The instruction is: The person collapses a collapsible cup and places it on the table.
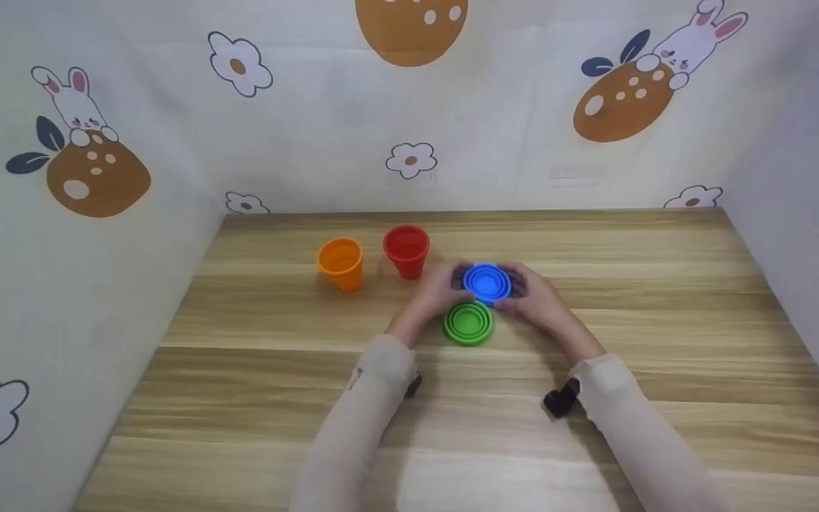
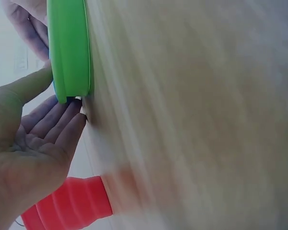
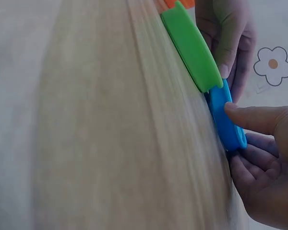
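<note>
A blue collapsible cup (image 1: 487, 283), folded flat into rings, lies between the two hands. My left hand (image 1: 445, 286) holds its left side, thumb toward the near rim and fingers behind. On the opposite side my right hand (image 1: 532, 295) grips it, and the right wrist view shows the thumb and fingertips on the blue edge (image 3: 225, 122). Just in front sits a green collapsible cup (image 1: 468, 323), also folded flat, right at the blue rim. In the left wrist view the green cup (image 2: 69, 48) hides most of the blue one.
An orange cup (image 1: 340, 263) and a red cup (image 1: 407, 250) stand extended on the wooden table (image 1: 274, 398), left of the hands. The red cup is close to the left hand. A patterned wall (image 1: 324, 142) rises behind the table, with side walls left and right.
</note>
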`<state>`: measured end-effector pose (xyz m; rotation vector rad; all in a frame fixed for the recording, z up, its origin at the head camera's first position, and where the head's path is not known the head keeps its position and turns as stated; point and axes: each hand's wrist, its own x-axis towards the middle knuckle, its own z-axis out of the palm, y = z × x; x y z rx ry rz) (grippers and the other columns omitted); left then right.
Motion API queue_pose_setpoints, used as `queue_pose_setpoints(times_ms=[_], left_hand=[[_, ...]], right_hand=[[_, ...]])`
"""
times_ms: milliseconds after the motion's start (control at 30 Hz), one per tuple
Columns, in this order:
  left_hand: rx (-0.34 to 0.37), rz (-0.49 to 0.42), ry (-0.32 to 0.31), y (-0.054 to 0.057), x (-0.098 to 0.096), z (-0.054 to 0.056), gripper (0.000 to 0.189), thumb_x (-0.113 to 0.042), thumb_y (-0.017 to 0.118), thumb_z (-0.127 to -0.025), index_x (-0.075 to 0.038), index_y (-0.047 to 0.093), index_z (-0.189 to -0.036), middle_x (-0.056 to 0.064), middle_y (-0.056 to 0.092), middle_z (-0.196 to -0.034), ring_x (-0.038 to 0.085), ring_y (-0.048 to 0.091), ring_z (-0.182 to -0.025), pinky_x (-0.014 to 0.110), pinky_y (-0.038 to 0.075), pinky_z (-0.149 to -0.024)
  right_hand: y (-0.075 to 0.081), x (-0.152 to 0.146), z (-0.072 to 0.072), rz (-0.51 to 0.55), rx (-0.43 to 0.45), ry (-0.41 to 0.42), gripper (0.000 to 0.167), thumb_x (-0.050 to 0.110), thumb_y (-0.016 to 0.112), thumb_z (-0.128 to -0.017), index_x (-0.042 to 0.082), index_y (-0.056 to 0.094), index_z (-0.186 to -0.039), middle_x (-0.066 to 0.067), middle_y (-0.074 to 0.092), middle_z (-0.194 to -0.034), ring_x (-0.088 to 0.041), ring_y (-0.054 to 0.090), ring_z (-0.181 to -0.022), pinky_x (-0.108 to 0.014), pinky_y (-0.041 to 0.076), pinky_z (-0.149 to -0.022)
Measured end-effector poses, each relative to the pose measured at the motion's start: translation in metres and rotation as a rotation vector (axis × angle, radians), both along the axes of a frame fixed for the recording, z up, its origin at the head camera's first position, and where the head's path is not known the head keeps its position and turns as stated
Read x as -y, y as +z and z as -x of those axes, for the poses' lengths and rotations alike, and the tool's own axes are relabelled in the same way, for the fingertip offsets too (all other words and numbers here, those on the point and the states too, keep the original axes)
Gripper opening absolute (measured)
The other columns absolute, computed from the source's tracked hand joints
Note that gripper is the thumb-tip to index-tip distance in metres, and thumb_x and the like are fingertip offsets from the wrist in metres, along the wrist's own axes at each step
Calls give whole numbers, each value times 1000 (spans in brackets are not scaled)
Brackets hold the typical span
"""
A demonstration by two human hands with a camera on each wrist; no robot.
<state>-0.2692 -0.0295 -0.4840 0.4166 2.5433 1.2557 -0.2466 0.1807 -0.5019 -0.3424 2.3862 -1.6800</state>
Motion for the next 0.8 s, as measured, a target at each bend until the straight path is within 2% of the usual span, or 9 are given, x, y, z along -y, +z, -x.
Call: queue_pose_setpoints(times_ms=[133, 333, 600, 800], left_hand=[[44, -25, 17, 0, 3, -2, 57, -4, 73, -87, -4, 52, -140, 13, 57, -143, 26, 52, -135, 36, 41, -117], [106, -45, 41, 1, 0, -2, 58, -5, 73, -87, -8, 51, -141, 10, 56, -145, 25, 50, -138, 38, 39, -118], [110, -30, 53, 1, -3, -1, 59, -5, 74, -86, -10, 52, -141, 9, 55, -145, 25, 49, -139, 39, 37, -119], [83, -48, 29, 3, -2, 1, 57, -1, 72, -86, -4, 52, -139, 13, 57, -143, 27, 51, -137, 37, 39, -118]], right_hand=[[0, 2, -1, -26, 4, 6, 72, -4, 74, -82, -5, 40, -146, -27, 42, -152, -41, 39, -144, -47, 32, -121], [-1, -1, 0, -6, 21, 7, 74, -6, 74, -80, -5, 39, -146, -27, 40, -153, -41, 37, -145, -46, 30, -122], [-2, -2, 1, 45, 12, 20, 74, -9, 71, -80, -10, 36, -145, -31, 38, -152, -44, 34, -146, -48, 27, -124], [-1, -1, 2, 60, 1, 8, 74, -8, 72, -80, -12, 36, -145, -33, 38, -151, -45, 34, -145, -48, 26, -124]])
